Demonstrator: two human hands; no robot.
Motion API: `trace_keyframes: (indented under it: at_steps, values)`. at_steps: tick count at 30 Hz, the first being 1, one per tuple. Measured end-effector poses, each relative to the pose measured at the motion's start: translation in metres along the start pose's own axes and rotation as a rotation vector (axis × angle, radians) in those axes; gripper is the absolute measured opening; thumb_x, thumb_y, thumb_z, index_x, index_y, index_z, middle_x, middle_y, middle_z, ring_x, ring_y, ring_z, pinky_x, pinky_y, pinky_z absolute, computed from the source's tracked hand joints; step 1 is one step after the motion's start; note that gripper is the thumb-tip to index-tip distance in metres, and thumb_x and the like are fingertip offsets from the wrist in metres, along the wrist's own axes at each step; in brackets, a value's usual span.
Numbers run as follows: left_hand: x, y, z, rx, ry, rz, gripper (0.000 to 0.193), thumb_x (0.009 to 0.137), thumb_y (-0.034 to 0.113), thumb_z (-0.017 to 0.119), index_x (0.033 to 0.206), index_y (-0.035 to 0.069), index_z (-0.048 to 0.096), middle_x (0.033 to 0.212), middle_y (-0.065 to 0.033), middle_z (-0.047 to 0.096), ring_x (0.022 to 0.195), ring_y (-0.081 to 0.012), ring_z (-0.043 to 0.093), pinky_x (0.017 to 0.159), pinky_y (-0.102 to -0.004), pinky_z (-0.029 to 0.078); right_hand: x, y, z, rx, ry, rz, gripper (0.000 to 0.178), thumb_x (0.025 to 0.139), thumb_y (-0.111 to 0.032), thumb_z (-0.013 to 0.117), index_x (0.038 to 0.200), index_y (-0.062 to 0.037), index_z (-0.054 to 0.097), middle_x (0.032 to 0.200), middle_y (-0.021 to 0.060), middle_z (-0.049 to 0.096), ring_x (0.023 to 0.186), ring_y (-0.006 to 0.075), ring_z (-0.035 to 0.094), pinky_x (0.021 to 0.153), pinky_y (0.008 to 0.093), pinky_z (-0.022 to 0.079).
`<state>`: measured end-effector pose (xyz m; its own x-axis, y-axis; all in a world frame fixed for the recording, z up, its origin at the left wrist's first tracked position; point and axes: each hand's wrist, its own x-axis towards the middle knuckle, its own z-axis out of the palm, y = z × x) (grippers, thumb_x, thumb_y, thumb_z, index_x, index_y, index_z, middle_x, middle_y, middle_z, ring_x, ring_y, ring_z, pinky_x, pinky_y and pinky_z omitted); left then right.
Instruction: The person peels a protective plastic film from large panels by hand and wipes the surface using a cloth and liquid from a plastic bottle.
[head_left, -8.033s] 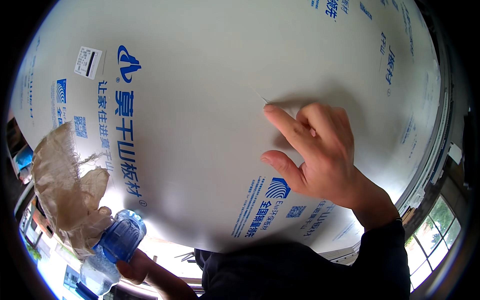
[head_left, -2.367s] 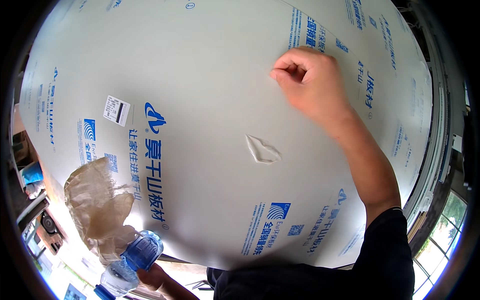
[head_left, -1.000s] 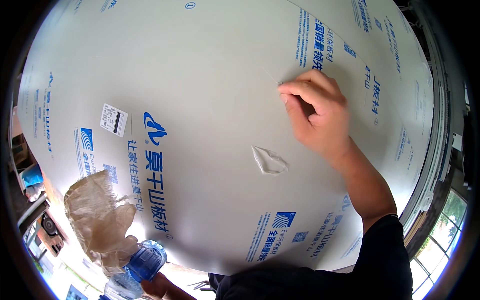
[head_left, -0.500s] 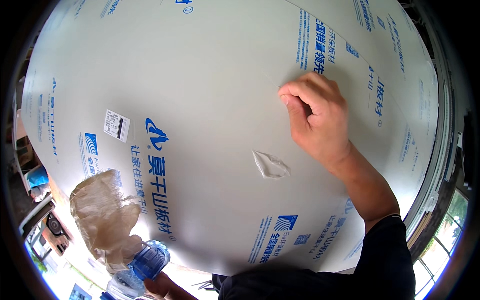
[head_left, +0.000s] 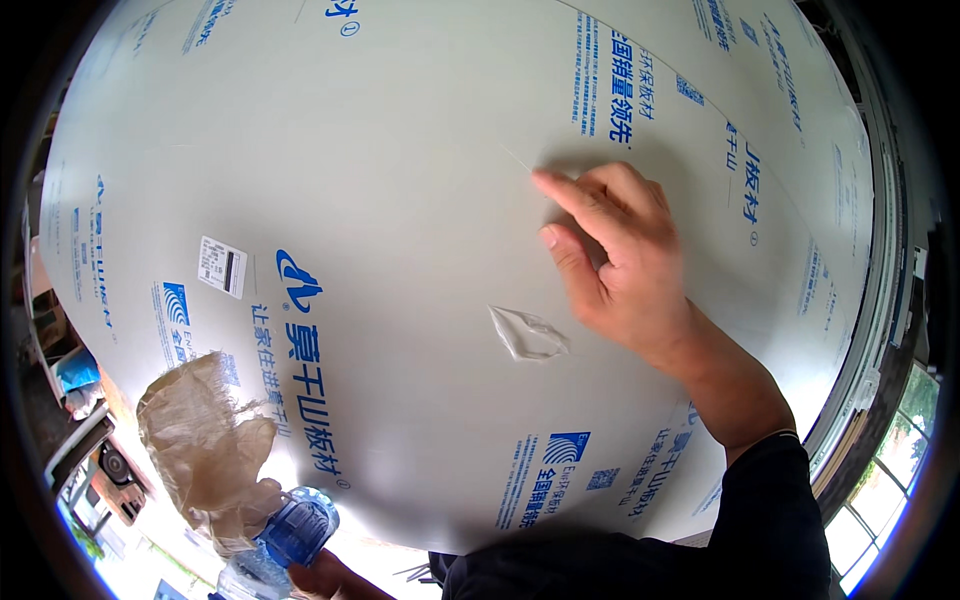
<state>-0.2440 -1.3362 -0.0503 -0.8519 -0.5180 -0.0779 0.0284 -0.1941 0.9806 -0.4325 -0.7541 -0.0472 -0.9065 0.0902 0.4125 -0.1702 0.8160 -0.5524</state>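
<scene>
Your right hand (head_left: 628, 255), thumb and index spread, seems to be picking at the thin line (head_left: 516, 157) on the board (head_left: 400, 210); next calls for a light touch. Your left hand (head_left: 325, 577) grips the bottle (head_left: 300, 528), fingers mostly hidden.

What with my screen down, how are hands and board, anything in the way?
Right hand loosely open, index fingertip at thin pale line on printed board. Left hand gripping plastic bottle. Beige cloth hides board's lower left; crinkled film patch near right hand.
</scene>
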Motion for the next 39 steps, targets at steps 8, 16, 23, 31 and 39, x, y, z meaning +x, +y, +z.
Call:
trace_keyframes:
  at_steps: [8,16,23,31,39]
  values:
    - [0.004,-0.008,0.045,0.097,0.019,0.211,0.073,0.082,0.026,0.07,0.14,-0.01,0.043,0.138,-0.0269,0.052,0.128,-0.0433,0.05,0.114,-0.0531,0.031,-0.013,0.014,-0.02,0.033,0.048,0.132,0.031,0.079,-0.006,0.068,0.11,-0.0061,0.069,0.1,0.0083,0.063,0.091,0.0253,0.06,0.082,0.0379,0.048]
    - [-0.003,0.005,0.086,0.071,-0.076,0.259,0.075,0.082,0.02,0.07,0.143,-0.007,0.037,0.138,-0.0277,0.052,0.124,-0.0444,0.053,0.111,-0.0531,0.037,-0.126,0.115,-0.144,-0.547,0.072,0.449,0.052,0.097,-0.032,0.056,0.142,-0.0088,0.049,0.151,0.0152,0.04,0.139,0.0337,0.036,0.114,0.0451,0.029]
    - [-0.022,0.045,0.066,0.033,-0.209,0.395,0.079,0.08,0.02,0.074,0.142,-0.01,0.035,0.136,-0.0317,0.051,0.118,-0.0451,0.056,0.105,-0.0543,0.045,-0.189,-0.013,-0.105,-0.512,-0.4,0.27,0.079,0.099,-0.046,0.044,0.156,0.0008,0.017,0.163,0.02,0.016,0.153,0.0336,0.009,0.123,0.0503,0.004]
    - [-0.085,0.088,0.056,0.084,-0.183,0.519,0.075,0.08,0.019,0.076,0.14,-0.009,0.039,0.134,-0.029,0.053,0.116,-0.0423,0.058,0.103,-0.0518,0.046,-0.276,-0.115,-0.096,-0.276,-0.477,0.01,0.08,0.092,-0.052,0.054,0.152,-0.001,0.035,0.163,0.0153,0.023,0.153,0.0282,0.012,0.124,0.0473,0.007]
    - [-0.153,0.099,0.023,0.22,-0.099,0.413,0.07,0.083,0.02,0.074,0.137,-0.01,0.043,0.131,-0.0271,0.056,0.112,-0.039,0.061,0.1,-0.0488,0.049,-0.325,-0.066,-0.165,-0.396,-0.391,0.317,0.082,0.095,-0.053,0.051,0.154,-0.0016,0.028,0.163,0.0147,0.021,0.152,0.0287,0.015,0.123,0.0455,0.01]
